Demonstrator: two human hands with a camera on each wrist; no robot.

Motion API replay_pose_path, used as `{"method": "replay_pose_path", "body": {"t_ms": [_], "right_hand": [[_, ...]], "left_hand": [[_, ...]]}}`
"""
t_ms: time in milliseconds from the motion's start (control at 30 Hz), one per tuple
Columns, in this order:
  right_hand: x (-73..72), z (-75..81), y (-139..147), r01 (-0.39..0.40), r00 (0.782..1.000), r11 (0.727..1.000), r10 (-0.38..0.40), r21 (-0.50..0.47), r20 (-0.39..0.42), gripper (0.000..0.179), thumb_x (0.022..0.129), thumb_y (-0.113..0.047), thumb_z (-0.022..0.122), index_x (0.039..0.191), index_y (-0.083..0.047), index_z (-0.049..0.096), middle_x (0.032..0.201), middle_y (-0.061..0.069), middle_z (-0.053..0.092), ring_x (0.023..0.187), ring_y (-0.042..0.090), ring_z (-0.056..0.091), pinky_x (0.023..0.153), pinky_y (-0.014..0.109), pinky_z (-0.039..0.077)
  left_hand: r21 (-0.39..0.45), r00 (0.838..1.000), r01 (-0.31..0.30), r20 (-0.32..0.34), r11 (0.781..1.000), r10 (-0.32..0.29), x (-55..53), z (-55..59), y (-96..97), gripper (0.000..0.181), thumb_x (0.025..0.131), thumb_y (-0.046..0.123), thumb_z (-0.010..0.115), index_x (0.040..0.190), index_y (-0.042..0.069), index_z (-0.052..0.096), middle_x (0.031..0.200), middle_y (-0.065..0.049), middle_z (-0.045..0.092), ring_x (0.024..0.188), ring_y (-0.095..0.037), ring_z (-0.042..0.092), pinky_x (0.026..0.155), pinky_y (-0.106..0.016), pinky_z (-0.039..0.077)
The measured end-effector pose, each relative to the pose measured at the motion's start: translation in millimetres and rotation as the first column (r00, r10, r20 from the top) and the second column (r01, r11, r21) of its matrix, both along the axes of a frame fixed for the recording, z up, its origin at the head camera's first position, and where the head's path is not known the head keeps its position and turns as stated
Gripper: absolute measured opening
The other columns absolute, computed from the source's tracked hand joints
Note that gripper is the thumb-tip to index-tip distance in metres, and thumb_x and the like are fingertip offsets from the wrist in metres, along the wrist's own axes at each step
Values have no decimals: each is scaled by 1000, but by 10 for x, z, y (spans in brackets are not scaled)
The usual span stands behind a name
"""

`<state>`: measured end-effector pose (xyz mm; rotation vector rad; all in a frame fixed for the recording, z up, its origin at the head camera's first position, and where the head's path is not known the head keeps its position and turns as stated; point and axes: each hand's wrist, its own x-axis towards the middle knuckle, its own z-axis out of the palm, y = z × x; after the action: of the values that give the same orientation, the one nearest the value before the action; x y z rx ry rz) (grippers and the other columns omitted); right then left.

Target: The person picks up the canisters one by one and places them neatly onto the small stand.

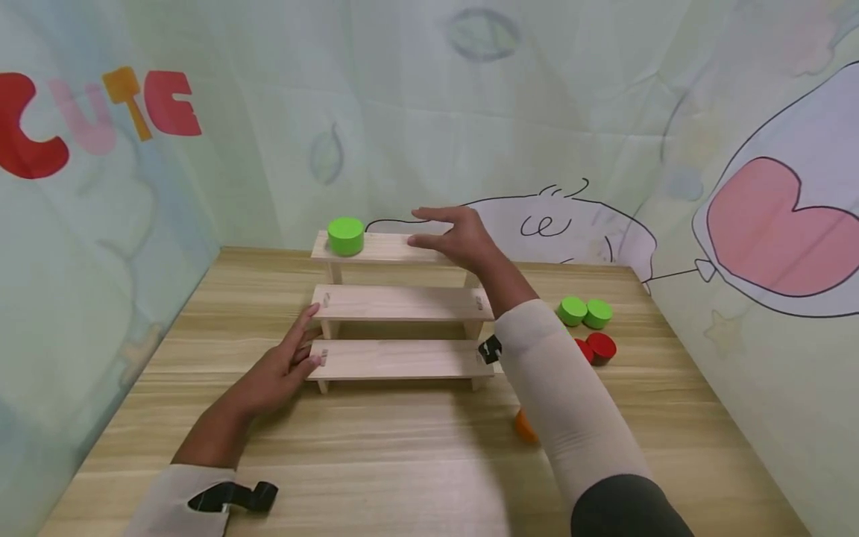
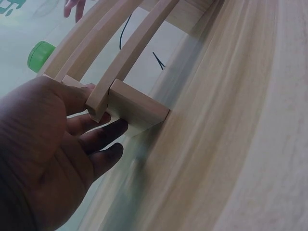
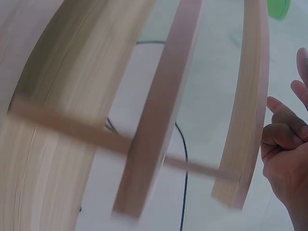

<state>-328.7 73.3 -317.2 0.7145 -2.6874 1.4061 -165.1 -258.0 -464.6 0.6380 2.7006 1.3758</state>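
Note:
A light wooden stand (image 1: 403,302) with three steps stands on the table. On the left end of its top step sits a green round block (image 1: 345,236). My left hand (image 1: 271,377) holds the stand's left side, its thumb at the bottom step and a finger reaching the middle one; the left wrist view shows the fingers (image 2: 115,127) bent about the end piece. Above the right part of the top step is my right hand (image 1: 463,237), thumb and index finger apart with nothing between them. A space separates it from the green block.
On the table's right lie green round blocks (image 1: 598,314) and red round blocks (image 1: 602,347), partly behind the right sleeve (image 1: 570,403). An orange piece (image 1: 526,428) is mostly hidden by that sleeve. Printed cloth walls (image 1: 416,134) enclose the wooden table (image 1: 376,462).

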Motion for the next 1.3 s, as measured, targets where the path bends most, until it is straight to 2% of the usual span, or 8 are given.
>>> {"method": "replay_pose_path", "body": {"t_ms": [133,267,400,567,767,900,1033,1300], "right_hand": [[-4,10,190,21,1000,1000,-20,23,-8,53,93,-30,91,143,-20,75,157,4,66,112,30,81,104,45,63],[19,6,414,61,998,997,-61,48,-6,53,94,-31,90,143,-18,75,160,2,63,115,32,80,99,45,64],[61,-9,646,85,996,994,-85,64,-4,53,95,-31,89,144,-19,74,161,1,62,109,36,81,97,47,65],[72,-18,883,93,996,990,-91,108,-28,54,97,-31,87,147,-16,72,164,4,59,127,35,75,101,51,64],[96,-40,1160,122,992,981,-119,149,-32,53,98,-29,85,146,-12,71,165,6,58,124,40,76,101,55,64],[98,-95,1327,133,991,976,-129,174,-34,51,99,-30,84,145,-11,72,166,9,56,143,38,64,106,55,62],[91,-168,1502,147,989,967,-142,206,-41,51,100,-31,84,145,-11,72,165,12,56,150,38,58,108,56,61],[115,-310,1835,181,980,958,-194,220,39,55,102,-34,81,150,-11,68,168,13,52,152,43,54,115,60,55]], "left_hand": [[7,1000,1,-5,1000,-1,9,32,1,89,114,4,54,177,21,-6,168,-42,36,144,-58,55,108,-58,57],[30,1000,8,7,1000,-8,12,28,19,89,115,5,53,178,22,-7,168,-42,35,145,-58,53,108,-57,58],[39,1000,7,17,999,-8,16,-2,16,89,115,6,53,178,25,-7,168,-42,34,146,-58,53,108,-55,58],[17,1000,-15,6,1000,15,28,-2,-26,90,114,4,53,177,27,-7,167,-42,36,145,-58,54,108,-57,57],[25,1000,-5,8,1000,5,27,-13,-52,90,114,5,53,178,26,-7,167,-42,36,145,-57,54,108,-50,58],[18,1000,-7,-5,1000,7,36,-26,-67,89,114,5,53,178,25,-7,167,-42,37,145,-57,55,108,-46,58],[21,1000,-3,-5,1000,3,31,-24,-76,89,115,6,53,177,28,-7,168,-41,36,146,-57,54,110,-46,56],[21,1000,-2,3,1000,1,37,0,-72,89,115,5,52,177,26,-8,169,-42,34,146,-57,53,110,-52,56]]}}
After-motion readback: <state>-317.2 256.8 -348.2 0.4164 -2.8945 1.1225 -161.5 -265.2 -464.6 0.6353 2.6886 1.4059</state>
